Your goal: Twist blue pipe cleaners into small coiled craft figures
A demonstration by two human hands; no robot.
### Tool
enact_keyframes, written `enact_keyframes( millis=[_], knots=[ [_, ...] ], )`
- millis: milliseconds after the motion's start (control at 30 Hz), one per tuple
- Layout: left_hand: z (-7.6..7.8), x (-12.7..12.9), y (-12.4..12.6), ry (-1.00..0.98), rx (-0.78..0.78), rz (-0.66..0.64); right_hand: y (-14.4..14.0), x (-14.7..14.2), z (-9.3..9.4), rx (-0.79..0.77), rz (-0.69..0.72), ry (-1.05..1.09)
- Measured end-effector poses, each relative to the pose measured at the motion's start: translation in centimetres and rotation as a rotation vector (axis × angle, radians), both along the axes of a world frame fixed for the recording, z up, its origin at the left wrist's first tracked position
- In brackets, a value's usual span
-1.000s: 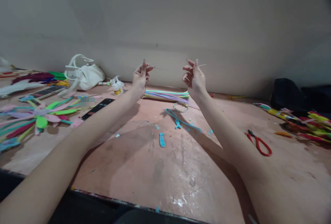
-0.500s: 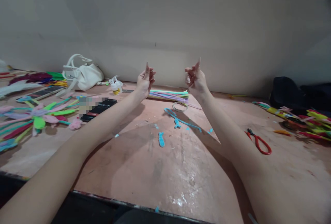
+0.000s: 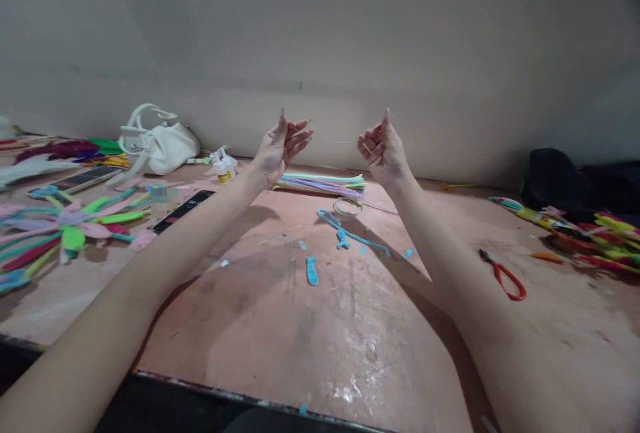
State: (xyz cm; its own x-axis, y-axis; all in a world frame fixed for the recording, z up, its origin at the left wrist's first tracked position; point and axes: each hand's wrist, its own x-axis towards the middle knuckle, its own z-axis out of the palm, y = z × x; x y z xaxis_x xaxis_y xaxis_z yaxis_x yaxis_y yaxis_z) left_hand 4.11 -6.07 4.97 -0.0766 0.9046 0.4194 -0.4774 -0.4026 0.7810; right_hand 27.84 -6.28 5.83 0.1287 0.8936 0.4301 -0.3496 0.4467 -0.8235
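Observation:
My left hand [image 3: 281, 146] is raised above the back of the table, thumb up and fingers spread apart, with nothing visible in it. Opposite it, my right hand [image 3: 381, 150] is closed, thumb pressed to the curled fingers. A very thin, pale thread [image 3: 343, 142] runs out of it toward the left, and a short end shows by the thumb. Below the hands lie a bundle of pastel pipe cleaners [image 3: 320, 185], a coil of thin wire or line [image 3: 348, 206], a bent blue pipe cleaner [image 3: 363, 240] and two small blue fuzzy pieces [image 3: 312, 271].
Red-handled pliers [image 3: 504, 276] lie beside my right forearm. A colourful pipe-cleaner flower [image 3: 75, 226], a phone [image 3: 185, 210], a white handbag [image 3: 167, 146] and small bottles [image 3: 223, 166] are on the left. Coloured pieces [image 3: 607, 240] sit far right. A pale partition [image 3: 320, 40] stands behind.
My left hand has moved slightly left and its fingers have spread from a closed pose. My right hand stays closed, and the thread beside it now shows.

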Motion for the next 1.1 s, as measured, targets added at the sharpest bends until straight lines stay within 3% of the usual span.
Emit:
enact_keyframes(
  millis=[167, 300, 433, 633, 800, 1100],
  knots=[
    [-0.2, -0.3, 0.4, 0.008, 0.041, 0.146, 0.3, 0.3, -0.4, 0.034, -0.058, 0.020],
    [-1.0, -0.7, 1.4, 0.029, 0.019, 0.261, 0.2, -0.3, -1.1, -0.110, -0.112, -0.096],
    [-1.9, -2.0, 2.4, 0.101, -0.023, 0.292, 0.1, -0.6, -1.5, -0.162, -0.099, -0.126],
    [-3.3, -5.7, 4.0, 0.688, -0.024, 0.146, 0.4, 0.9, -1.6, -0.205, -0.146, -0.158],
    [-4.0, -7.5, 4.5, 1.081, 0.005, 0.095, 0.4, 2.2, -1.4, -0.263, -0.146, -0.178],
    [-7.8, -4.0, 3.1, 1.613, 0.227, 0.364, 0.0, 4.9, -0.5, -0.161, -0.061, -0.411]
  ],
)
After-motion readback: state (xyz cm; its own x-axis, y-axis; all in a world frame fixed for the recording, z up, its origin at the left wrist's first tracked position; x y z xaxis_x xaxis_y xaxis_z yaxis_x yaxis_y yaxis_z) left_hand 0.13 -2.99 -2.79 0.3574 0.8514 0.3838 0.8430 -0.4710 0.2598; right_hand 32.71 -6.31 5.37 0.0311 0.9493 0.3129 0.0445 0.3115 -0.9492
